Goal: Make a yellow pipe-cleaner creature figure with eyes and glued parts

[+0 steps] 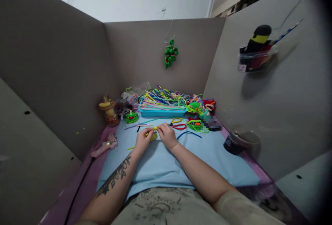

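My left hand [143, 139] and my right hand [167, 135] meet over the blue cloth, fingers pinched on a small yellow pipe-cleaner piece [155, 128]. A rounder yellow part [154, 136] shows just below the fingertips; whether it is joined to the piece I cannot tell. By my left wrist lies a short yellow-green pipe cleaner [130, 148]. Scissors with red and yellow handles [178, 124] rest just beyond my right hand. A dark blue pipe cleaner [189, 132] curves to the right of it. Several thin strips lie past my left hand.
A blue tray [163, 113] heaped with pipe cleaners stands at the back. Green pipe-cleaner figures [132, 116] sit around it. A pink glue gun [106, 147] and a cup [107, 111] are at left, a dark round container [234, 142] at right. Grey panels [160, 52] enclose the table.
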`<state>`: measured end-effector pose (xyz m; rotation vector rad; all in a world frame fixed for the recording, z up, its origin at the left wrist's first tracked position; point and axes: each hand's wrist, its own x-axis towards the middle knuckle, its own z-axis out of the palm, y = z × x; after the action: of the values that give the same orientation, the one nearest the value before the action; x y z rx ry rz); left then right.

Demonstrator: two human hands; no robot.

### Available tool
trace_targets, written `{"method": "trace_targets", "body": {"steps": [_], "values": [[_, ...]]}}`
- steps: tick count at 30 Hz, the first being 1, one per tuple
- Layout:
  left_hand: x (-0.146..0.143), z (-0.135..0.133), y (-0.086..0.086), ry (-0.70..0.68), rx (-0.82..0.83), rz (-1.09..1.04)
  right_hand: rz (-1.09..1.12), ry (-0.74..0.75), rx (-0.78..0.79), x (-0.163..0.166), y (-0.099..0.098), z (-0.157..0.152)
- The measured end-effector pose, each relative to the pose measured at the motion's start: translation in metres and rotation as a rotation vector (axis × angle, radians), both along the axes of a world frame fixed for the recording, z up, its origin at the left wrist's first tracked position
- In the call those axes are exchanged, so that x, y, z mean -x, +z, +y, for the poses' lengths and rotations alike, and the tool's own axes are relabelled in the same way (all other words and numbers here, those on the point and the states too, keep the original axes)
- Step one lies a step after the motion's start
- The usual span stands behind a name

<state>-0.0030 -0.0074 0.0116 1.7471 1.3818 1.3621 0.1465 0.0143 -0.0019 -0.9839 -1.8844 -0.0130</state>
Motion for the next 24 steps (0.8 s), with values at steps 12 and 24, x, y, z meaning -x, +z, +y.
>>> {"method": "trace_targets", "body": {"steps": [12,24], "values": [[0.0,0.0036,-0.0064,0.002,0.105,-0.179,-0.117,-0.123,-0.074,0.0048,0.0,-0.0024],[0.002,0.0048,-0.003,0.047,0.108,-0.191,-0.138,-0.074,-0.046,0.005,0.0037,-0.0087]]}}
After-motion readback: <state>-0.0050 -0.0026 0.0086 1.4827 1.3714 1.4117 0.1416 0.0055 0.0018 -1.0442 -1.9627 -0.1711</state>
